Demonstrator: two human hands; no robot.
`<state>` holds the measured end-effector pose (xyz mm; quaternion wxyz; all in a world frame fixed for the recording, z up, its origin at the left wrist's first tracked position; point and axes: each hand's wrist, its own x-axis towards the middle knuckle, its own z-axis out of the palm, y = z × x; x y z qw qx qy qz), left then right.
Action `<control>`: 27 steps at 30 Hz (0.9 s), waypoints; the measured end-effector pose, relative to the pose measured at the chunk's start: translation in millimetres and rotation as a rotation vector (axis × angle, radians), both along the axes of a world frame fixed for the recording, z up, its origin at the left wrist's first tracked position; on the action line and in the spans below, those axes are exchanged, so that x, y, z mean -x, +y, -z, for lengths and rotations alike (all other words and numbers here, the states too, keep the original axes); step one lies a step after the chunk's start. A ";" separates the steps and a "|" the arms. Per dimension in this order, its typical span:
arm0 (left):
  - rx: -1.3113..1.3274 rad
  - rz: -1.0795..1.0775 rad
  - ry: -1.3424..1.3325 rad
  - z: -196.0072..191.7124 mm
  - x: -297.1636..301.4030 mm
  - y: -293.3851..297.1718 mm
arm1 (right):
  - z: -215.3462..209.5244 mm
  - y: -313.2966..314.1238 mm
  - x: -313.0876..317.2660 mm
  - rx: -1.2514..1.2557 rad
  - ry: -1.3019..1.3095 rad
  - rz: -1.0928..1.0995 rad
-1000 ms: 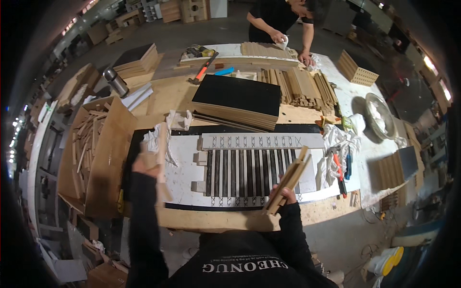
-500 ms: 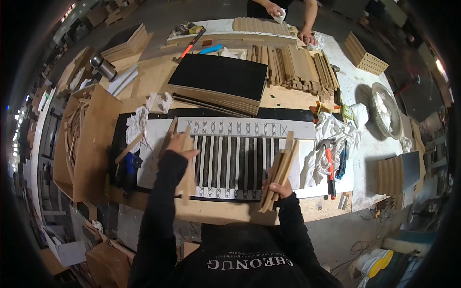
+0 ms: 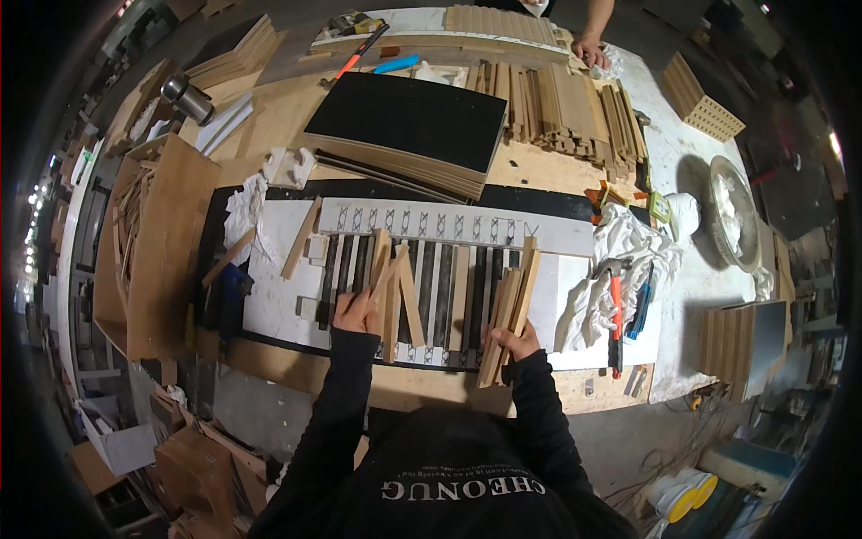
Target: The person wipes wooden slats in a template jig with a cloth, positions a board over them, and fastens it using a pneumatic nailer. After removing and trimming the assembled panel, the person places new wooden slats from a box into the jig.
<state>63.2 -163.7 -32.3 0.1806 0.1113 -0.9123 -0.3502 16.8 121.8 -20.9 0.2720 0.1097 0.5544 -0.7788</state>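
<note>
A black-and-white slotted panel (image 3: 449,225) lies flat on the bench in front of me. My left hand (image 3: 357,313) grips two or three thin wooden slats (image 3: 388,278) fanned out over the panel's left half. My right hand (image 3: 514,341) holds a bundle of wooden slats (image 3: 510,305) upright and tilted at the panel's right end. One loose slat (image 3: 460,296) lies in the panel's grooves between my hands. Another slat (image 3: 301,238) lies off the panel's left corner.
A black-topped stack of boards (image 3: 409,135) sits behind the panel, beside rows of wooden slats (image 3: 566,103). White rags and red and blue hand tools (image 3: 624,301) lie to the right. A wooden crate (image 3: 153,242) stands left. Another person's hand (image 3: 588,45) rests at the far edge.
My left hand came in from the far left and now holds slats over the panel. The right hand's bundle stays at the panel's right end. The view has shifted closer.
</note>
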 end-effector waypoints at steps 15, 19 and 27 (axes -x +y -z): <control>-0.326 -0.270 0.077 37.7 -22.8 -35.0 | 3.7 16.1 -8.7 0.026 0.005 -0.008; 0.486 -0.060 -0.090 31.0 -31.9 -26.4 | 0.8 12.8 -6.0 0.020 0.017 -0.037; 0.300 -0.170 -0.145 37.2 -24.2 -43.5 | 0.0 14.4 -6.1 0.058 0.015 -0.042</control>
